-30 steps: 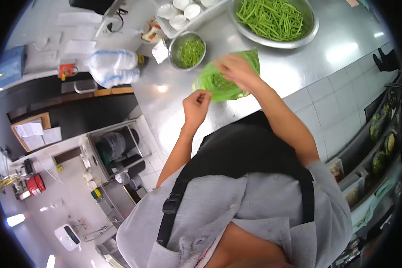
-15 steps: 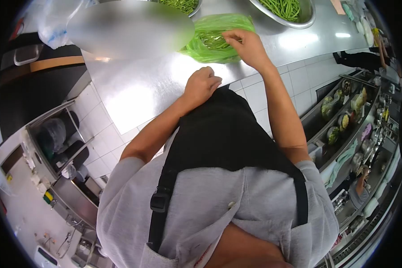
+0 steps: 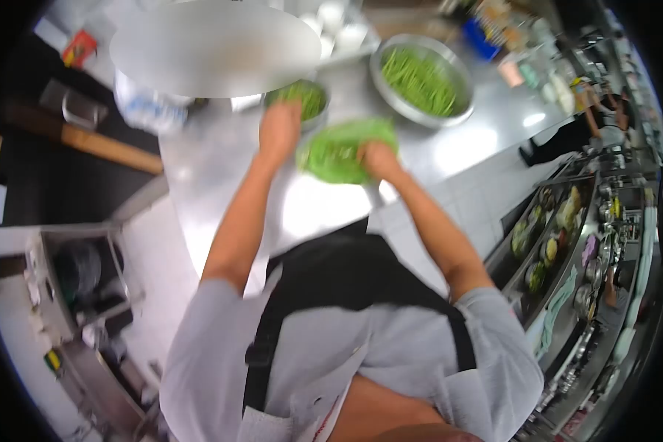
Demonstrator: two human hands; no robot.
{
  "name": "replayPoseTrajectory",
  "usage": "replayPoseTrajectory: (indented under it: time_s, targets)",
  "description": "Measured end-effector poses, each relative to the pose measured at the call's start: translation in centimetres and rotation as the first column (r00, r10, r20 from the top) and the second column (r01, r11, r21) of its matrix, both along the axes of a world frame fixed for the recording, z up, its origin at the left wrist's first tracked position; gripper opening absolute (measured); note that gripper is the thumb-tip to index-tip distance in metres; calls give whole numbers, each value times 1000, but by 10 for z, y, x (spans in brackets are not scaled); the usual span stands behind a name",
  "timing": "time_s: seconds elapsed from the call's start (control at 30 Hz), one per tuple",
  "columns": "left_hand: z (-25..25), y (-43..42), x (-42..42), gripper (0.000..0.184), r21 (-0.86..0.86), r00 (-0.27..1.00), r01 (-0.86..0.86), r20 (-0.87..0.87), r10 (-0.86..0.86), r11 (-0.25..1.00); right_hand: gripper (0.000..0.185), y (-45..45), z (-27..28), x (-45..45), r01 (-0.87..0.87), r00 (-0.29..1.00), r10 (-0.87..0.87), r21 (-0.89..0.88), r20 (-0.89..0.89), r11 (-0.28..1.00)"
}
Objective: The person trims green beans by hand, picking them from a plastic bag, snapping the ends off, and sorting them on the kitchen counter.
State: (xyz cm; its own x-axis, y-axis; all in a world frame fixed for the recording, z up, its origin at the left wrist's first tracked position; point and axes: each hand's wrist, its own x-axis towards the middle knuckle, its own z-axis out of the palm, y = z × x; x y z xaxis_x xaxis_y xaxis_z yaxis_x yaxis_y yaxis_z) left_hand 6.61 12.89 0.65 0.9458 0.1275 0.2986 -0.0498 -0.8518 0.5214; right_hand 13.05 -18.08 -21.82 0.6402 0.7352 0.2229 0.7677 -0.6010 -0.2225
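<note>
My left hand (image 3: pixel 280 132) reaches over the near rim of a small metal bowl (image 3: pixel 324 109) that holds cut green beans (image 3: pixel 306 97). Its fingers are smeared by motion, so what they grip, if anything, does not show. At the right side of an opened green plastic bag (image 3: pixel 331 169), my right hand (image 3: pixel 378 159) has its fingers curled down over the contents; what is between them is hidden. Beyond the bag stands a larger metal bowl (image 3: pixel 457 114) full of long green beans (image 3: pixel 418 79).
The metal table (image 3: pixel 232 166) carries a clear plastic bag (image 3: pixel 147 107) at left and several white round items (image 3: pixel 331 15) at the back. A blue item (image 3: pixel 482 38) stands far right. A person (image 3: pixel 567 140) stands beyond the right side. A blurred oval hides the upper left.
My left hand has moved from the table's near edge forward to the small bowl. My right hand stays at the green bag. The view has shifted, showing more of the table's far side.
</note>
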Motion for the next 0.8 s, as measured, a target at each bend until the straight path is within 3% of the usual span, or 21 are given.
replayPoseTrajectory:
  time_s: [0.03, 0.07, 0.13, 0.17, 0.2, 0.23, 0.3, 0.33, 0.47, 0.53, 0.67, 0.73, 0.8]
  targets:
    - [3, -13, -7, 27, -132, 996, 78, 57, -71, 988, 23, 18, 33, -3, 187, 938, -183, -16, -293, 982]
    - [-15, -26, -11, 26, -251, 981, 185, 106, -163, 950, 29, 23, 97, -15, 99, 973, -109, -61, -203, 993]
    - [-23, -54, -38, 25, -385, 917, 295, -143, -372, 875, 33, 29, 125, -17, 130, 946, -162, -129, -281, 983]
    - [-23, -63, -47, 27, -294, 880, 364, -202, -429, 884, 33, 30, 148, -24, 150, 939, -158, -49, -307, 987]
    - [-33, -68, -55, 30, -206, 877, 383, -225, -425, 900, 31, 30, 157, -24, 132, 931, -136, -34, -338, 991]
    - [-30, -77, -61, 33, -245, 915, 312, -183, -360, 918, 30, 30, 160, -24, 107, 920, -108, -23, -378, 994]
    - [-30, -90, -60, 31, -180, 940, 318, -70, -335, 931, 27, 30, 138, -18, 136, 904, -81, 103, -419, 985]
    - [-32, -94, -54, 28, -129, 933, 330, -105, -344, 935, 25, 29, 128, -14, 143, 891, -58, 158, -449, 977]
    - [-34, -94, -50, 19, -75, 951, 289, -93, -295, 954, 21, 21, 142, -33, 334, 781, 16, 439, -625, 834]
    - [-40, -88, -53, 17, -158, 963, 249, -68, -262, 955, 21, 16, 175, -48, 420, 781, -26, 494, -624, 761]
    - [-24, -97, -59, 13, -343, 984, 101, -106, -145, 934, 19, 20, 189, -58, 419, 855, -82, 589, -512, 691]
    - [-16, -104, -55, 14, -409, 985, 102, -85, -150, 907, 18, 23, 210, -62, 414, 898, -205, 592, -389, 691]
    - [-15, -108, -48, 16, -400, 985, 158, 7, -170, 903, 17, 26, 219, -62, 445, 876, -183, 602, -447, 663]
